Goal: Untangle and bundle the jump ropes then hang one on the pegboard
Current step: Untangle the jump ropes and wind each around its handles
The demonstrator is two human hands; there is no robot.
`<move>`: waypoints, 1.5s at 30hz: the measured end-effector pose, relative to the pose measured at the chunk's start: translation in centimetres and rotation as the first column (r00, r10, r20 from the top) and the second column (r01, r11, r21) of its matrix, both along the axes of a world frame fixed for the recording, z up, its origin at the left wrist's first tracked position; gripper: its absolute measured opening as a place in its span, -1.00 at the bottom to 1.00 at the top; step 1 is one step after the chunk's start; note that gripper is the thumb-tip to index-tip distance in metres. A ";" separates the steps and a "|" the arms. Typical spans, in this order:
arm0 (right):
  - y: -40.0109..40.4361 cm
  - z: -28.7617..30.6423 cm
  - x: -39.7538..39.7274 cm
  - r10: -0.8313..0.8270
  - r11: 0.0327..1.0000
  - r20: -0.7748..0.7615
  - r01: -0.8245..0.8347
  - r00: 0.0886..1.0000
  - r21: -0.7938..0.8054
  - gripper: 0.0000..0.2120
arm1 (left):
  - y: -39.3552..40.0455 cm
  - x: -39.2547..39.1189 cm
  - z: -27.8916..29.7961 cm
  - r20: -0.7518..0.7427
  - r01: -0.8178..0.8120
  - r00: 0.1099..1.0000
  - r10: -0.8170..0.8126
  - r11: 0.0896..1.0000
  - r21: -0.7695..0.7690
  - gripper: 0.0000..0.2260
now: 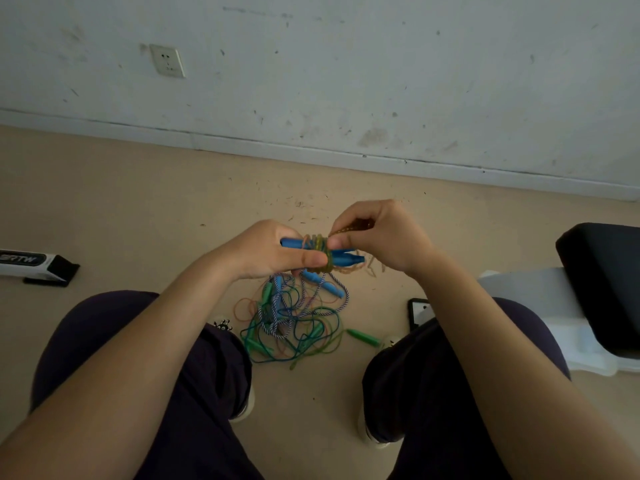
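Crosswise, the blue handles (341, 259) lie gripped in the left hand (273, 252). Just right, the right hand (377, 237) pinches the amber rope (320, 251) coiled round them, so it is likelier to do the winding.

Bare forearms (491, 327), no sleeves showing, dark purple trousers (194, 393), pale shoes (246, 407)

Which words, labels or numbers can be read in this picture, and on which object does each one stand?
"RTW": on the white and black box on the floor at the left; its first letter is cut off or blurred, possibly "S".
No other text is readable.
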State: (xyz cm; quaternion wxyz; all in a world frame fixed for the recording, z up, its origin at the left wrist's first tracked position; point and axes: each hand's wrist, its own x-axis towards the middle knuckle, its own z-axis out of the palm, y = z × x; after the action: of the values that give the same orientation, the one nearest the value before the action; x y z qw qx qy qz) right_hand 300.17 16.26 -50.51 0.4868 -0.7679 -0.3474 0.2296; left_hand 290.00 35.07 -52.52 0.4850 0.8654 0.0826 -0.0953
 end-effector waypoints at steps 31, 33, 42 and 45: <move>2.2 -1.7 -1.4 0.018 0.983 -0.351 0.048 0.936 0.179 -0.73 | 0.2 0.5 -0.1 0.367 -0.461 0.781 0.506 0.863 -0.208 -0.55; 2.1 -1.6 -1.6 -0.029 0.993 -0.249 0.056 0.968 0.101 -0.77 | 0.5 0.4 -0.3 0.384 -0.483 0.768 0.513 0.857 -0.179 -0.57; 1.1 -0.3 -1.8 0.043 0.994 0.208 -0.022 0.977 -0.104 -0.83 | 2.0 0.9 -1.5 0.337 -0.565 0.783 0.522 0.824 0.036 -0.56; 0.3 0.8 -0.9 0.007 1.000 0.268 -0.006 0.963 -0.003 -0.89 | 2.0 0.7 -1.5 0.187 -0.427 0.899 0.396 0.888 0.173 -0.38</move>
State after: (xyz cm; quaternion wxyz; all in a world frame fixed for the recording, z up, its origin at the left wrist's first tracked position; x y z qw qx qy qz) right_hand 299.26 16.54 -49.71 0.4337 -0.7913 -0.4123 0.1256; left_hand 290.74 37.07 -54.00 0.4046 0.8790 0.2381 0.0831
